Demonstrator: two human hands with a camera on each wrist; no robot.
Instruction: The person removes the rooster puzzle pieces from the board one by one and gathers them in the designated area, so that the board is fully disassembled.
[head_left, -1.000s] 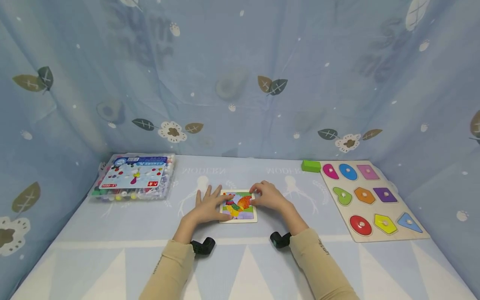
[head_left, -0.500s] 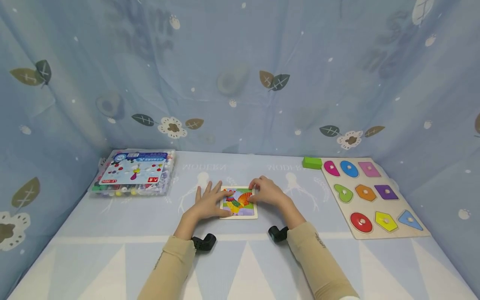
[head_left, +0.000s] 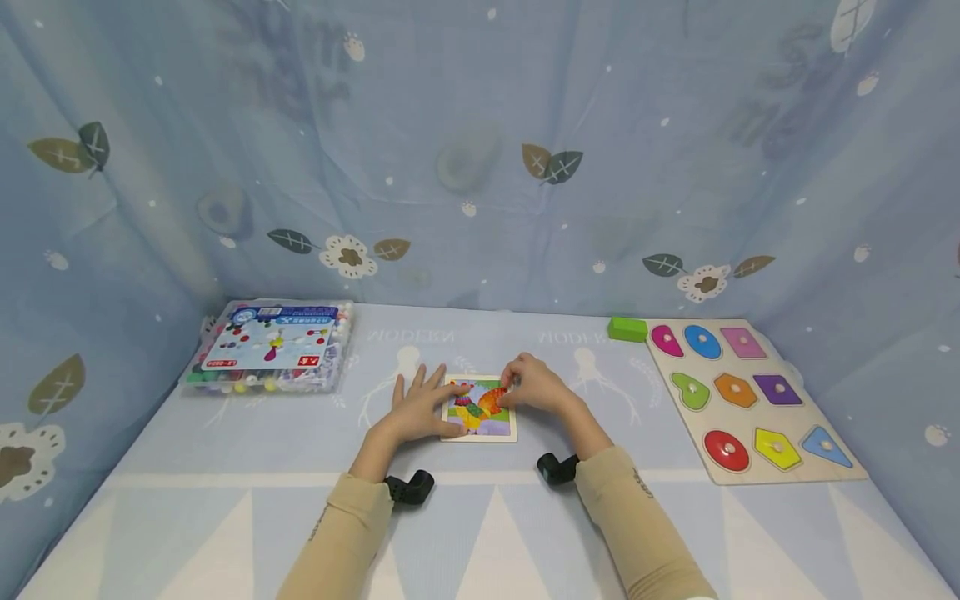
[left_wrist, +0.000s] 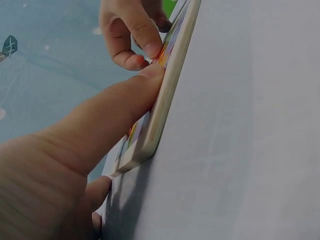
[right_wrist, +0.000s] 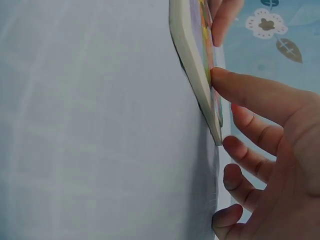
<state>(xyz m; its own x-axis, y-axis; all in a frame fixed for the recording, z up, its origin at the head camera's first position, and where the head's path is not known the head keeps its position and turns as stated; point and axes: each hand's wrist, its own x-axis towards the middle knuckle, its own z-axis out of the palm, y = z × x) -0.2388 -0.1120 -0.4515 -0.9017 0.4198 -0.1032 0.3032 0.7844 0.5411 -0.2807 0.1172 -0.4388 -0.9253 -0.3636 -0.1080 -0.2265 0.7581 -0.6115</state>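
A small wooden jigsaw puzzle (head_left: 482,428) with a colourful rooster picture and a pale frame lies flat on the table. My left hand (head_left: 412,414) is spread at its left side, with thumb and index finger resting on the picture. In the left wrist view that straight thumb (left_wrist: 117,102) presses down just inside the frame. At the right edge my right hand (head_left: 542,389) pinches the orange tail piece (head_left: 491,401) between thumb and index finger. The right wrist view shows its thumb (right_wrist: 250,92) on the puzzle's face, the other fingers loosely curled beyond the edge.
A clear plastic box (head_left: 270,348) of coloured balls with a printed label stands at the back left. To the right lies a wooden shape board (head_left: 712,425) with knobbed pieces, a green block (head_left: 627,329) at its far corner. A patterned curtain (head_left: 465,150) hangs behind.
The orange tail piece has shifted slightly under my right fingers and now sits straighter against the picture. My left hand stays in place on the puzzle.
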